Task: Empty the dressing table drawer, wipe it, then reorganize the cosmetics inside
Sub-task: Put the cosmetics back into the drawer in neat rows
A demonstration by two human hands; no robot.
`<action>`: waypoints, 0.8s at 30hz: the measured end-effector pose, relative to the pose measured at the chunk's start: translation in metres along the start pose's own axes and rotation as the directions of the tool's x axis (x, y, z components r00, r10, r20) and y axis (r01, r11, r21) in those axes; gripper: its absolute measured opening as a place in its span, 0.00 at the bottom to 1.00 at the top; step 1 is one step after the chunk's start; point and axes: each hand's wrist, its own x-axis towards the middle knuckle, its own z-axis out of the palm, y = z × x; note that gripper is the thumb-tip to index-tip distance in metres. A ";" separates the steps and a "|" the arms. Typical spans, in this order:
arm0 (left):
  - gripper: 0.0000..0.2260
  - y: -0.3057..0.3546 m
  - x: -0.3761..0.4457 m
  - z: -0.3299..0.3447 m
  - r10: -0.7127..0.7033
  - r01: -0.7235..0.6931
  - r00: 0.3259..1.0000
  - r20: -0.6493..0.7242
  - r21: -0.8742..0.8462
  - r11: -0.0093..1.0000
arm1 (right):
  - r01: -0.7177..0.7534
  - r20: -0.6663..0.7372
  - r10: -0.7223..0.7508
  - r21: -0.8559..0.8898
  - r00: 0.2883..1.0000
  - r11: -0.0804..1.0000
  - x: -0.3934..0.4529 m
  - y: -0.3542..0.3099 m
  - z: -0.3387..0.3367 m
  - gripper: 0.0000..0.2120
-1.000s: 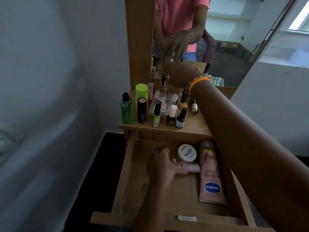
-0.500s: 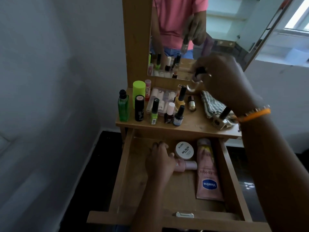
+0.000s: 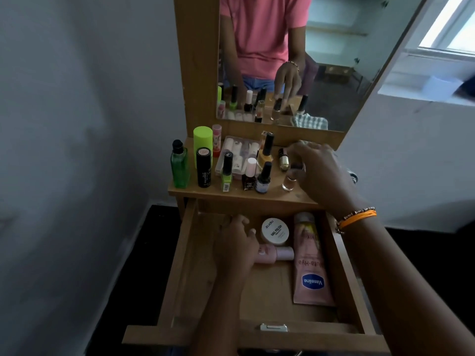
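The drawer (image 3: 180, 273) lies open; its left half and the front strip are bare wood, the widest free room. The left hand (image 3: 237, 249) sits mid-drawer on a pink bottle (image 3: 279, 254), with a white jar (image 3: 275, 231) just behind and a Vaseline tube (image 3: 309, 268) along the right wall. On the desk (image 3: 239, 194), bottles crowd the centre and left of the frame, a green bottle (image 3: 180, 168) outermost. The right hand (image 3: 318, 173) fills the right side, over a clear bottle (image 3: 289, 182). Only the front edge stays free.

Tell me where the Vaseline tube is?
The Vaseline tube lies flat along the right side of the open drawer, beside the white jar.
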 end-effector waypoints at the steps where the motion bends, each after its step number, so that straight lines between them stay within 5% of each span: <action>1: 0.11 0.000 0.000 0.000 0.004 -0.004 1.000 -0.004 -0.006 1.000 | 0.027 -0.045 -0.027 0.008 0.999 1.000 0.003 -0.005 -0.005 0.15; 4: 0.11 -0.001 0.001 0.001 0.008 -0.008 1.000 -0.005 -0.011 1.000 | 0.023 -0.113 -0.012 0.095 0.994 0.995 0.023 -0.024 -0.017 0.13; 10: 0.11 -0.002 0.000 0.001 0.000 0.000 1.000 0.006 -0.020 1.000 | -0.134 0.135 0.123 0.073 0.983 0.988 0.077 -0.046 0.011 0.18; 24: 0.11 -0.002 0.000 0.002 0.047 -0.047 0.999 -0.007 0.003 0.999 | -0.291 -0.023 0.291 0.010 0.956 0.957 0.097 0.006 -0.008 0.07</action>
